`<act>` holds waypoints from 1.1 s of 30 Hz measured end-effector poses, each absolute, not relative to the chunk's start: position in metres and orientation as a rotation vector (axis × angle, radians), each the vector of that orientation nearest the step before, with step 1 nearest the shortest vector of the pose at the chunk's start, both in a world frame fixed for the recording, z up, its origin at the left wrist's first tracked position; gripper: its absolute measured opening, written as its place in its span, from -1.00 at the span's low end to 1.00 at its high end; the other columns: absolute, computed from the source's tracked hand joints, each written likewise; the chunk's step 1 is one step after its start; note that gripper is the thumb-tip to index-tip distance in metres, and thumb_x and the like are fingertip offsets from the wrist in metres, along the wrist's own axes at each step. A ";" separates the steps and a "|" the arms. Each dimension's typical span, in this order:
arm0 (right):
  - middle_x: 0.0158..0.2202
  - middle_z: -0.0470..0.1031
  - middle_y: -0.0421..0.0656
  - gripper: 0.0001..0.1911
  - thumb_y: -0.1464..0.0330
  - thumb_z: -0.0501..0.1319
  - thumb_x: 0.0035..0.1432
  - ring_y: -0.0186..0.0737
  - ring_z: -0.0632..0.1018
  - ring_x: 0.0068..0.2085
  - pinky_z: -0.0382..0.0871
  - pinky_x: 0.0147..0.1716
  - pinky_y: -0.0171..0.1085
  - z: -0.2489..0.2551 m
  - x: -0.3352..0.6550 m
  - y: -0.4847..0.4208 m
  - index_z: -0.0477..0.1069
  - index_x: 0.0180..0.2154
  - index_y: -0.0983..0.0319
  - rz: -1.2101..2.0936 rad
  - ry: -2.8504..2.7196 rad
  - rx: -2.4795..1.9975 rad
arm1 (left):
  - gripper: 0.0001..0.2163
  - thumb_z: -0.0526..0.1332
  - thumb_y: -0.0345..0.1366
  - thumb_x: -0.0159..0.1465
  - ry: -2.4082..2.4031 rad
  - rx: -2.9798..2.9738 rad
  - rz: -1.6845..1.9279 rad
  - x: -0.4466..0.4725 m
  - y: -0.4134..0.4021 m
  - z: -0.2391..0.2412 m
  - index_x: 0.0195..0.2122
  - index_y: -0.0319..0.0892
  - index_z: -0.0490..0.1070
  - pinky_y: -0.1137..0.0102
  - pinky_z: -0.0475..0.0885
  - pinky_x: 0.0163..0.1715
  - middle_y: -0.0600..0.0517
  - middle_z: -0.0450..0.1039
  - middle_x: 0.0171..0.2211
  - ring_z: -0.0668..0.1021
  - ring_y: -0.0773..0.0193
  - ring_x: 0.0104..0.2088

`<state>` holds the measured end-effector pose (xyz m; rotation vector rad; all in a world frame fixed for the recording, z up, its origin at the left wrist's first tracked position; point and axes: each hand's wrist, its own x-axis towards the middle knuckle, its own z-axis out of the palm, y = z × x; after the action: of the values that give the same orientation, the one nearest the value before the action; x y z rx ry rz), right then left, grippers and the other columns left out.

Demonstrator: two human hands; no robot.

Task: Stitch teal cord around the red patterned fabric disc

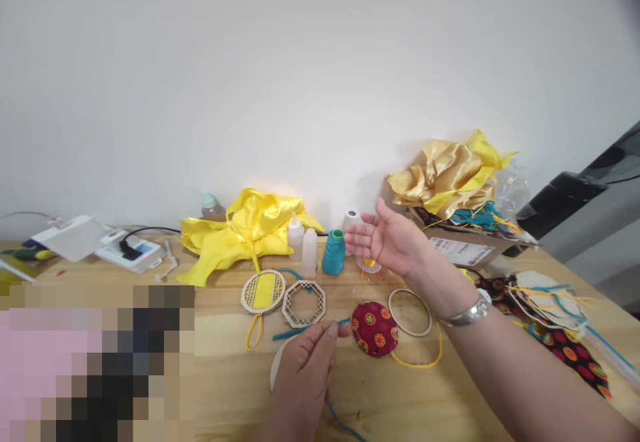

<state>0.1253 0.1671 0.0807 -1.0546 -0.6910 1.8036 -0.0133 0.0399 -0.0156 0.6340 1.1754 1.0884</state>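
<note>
My left hand (311, 365) is low over the table's middle, thumb and fingers pinched on a teal cord (345, 427). The cord's ends stick out beside the fingers and below the hand. Partly hidden under this hand lies a pale round disc (277, 370). My right hand (387, 241) is raised with the palm turned up and the fingers stretched out, holding nothing. Its fingertips are nearest to a teal cone of thread (334, 253). Between the hands lies a dark red patterned fabric disc (375, 329) with a yellow cord loop (417, 365). Beside it is a thin wooden ring (391, 309).
An octagonal wooden lattice frame (286, 305) and a round lattice piece with yellow fabric (267, 293) lie left of centre. Behind are squeeze bottles (309, 255) and yellow satin (240, 229). A cardboard box (465, 253) of fabric stands right; a power strip (143, 255) lies left.
</note>
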 end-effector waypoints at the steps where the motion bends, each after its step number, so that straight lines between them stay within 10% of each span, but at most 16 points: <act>1: -0.46 0.50 -0.05 -0.65 0.12 -0.19 0.33 -0.17 0.57 -0.42 0.43 -0.31 -0.16 0.086 0.126 0.172 0.15 -0.31 0.22 1.797 -0.706 -1.039 | -0.61 0.30 0.03 0.02 1.168 0.633 1.090 -0.014 0.040 -0.016 -0.37 -0.25 0.51 0.56 -0.08 -0.73 0.28 0.02 -0.76 0.04 0.51 -0.72; 10: -0.37 0.49 -0.07 -0.61 0.02 -0.02 0.23 -0.17 0.56 -0.36 0.45 -0.30 -0.14 0.148 0.135 0.180 0.25 -0.30 0.22 1.413 -1.151 -0.970 | -0.63 0.28 -0.02 0.06 1.194 0.630 1.073 -0.014 0.041 -0.019 -0.33 -0.27 0.49 0.54 -0.04 -0.74 0.29 0.01 -0.76 0.05 0.50 -0.73; 17: -0.27 0.44 -0.03 -0.84 0.28 0.18 0.11 -0.05 0.45 -0.20 0.28 -0.20 -0.11 0.105 0.164 0.118 0.45 -0.38 0.23 -0.033 -1.965 -1.484 | -0.64 0.25 -0.04 0.11 1.169 0.630 1.088 -0.016 0.041 -0.019 -0.29 -0.29 0.47 0.54 -0.08 -0.75 0.31 -0.01 -0.77 0.01 0.50 -0.74; 20: -0.59 0.34 -0.18 -0.61 0.26 0.05 0.20 -0.28 0.34 -0.52 0.16 -0.51 -0.29 0.059 0.154 0.077 0.32 -0.63 0.22 0.593 -2.122 -1.553 | -0.64 0.23 -0.03 0.13 1.192 0.680 1.086 -0.015 0.041 -0.019 -0.29 -0.27 0.48 0.54 -0.05 -0.75 0.30 -0.01 -0.78 0.03 0.49 -0.73; 24: -0.55 0.36 -0.23 -0.68 0.23 0.07 0.19 -0.35 0.30 -0.50 0.12 -0.51 -0.34 0.014 0.127 0.047 0.43 -0.50 0.23 1.489 -1.775 -1.372 | -0.68 0.23 -0.04 0.14 1.190 0.773 1.116 -0.014 0.038 -0.023 -0.31 -0.23 0.50 0.54 0.05 -0.73 0.26 0.07 -0.75 0.12 0.46 -0.71; 28: -0.53 0.34 -0.26 -0.79 0.24 0.22 0.05 -0.38 0.29 -0.46 0.14 -0.44 -0.36 0.000 0.109 0.046 0.45 -0.47 0.26 1.754 -1.233 -1.184 | -0.78 0.26 -0.12 0.15 1.139 0.878 1.138 -0.016 0.033 -0.025 -0.33 -0.17 0.53 0.51 0.30 -0.51 0.13 0.35 -0.58 0.36 0.37 -0.53; 33: -0.47 0.44 -0.22 -0.71 0.25 0.38 -0.14 -0.44 0.28 -0.48 0.11 -0.45 -0.38 -0.004 0.105 0.050 0.54 -0.36 0.30 1.791 -0.863 -1.166 | -0.75 0.20 -0.10 0.19 1.220 0.986 1.053 -0.016 0.030 -0.021 -0.30 -0.16 0.55 0.52 0.13 -0.70 0.19 0.17 -0.74 0.19 0.40 -0.69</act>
<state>0.1054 0.0502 -0.0038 -1.1663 -0.8631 1.7905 -0.0157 0.0304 -0.0210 0.9857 1.2199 1.0529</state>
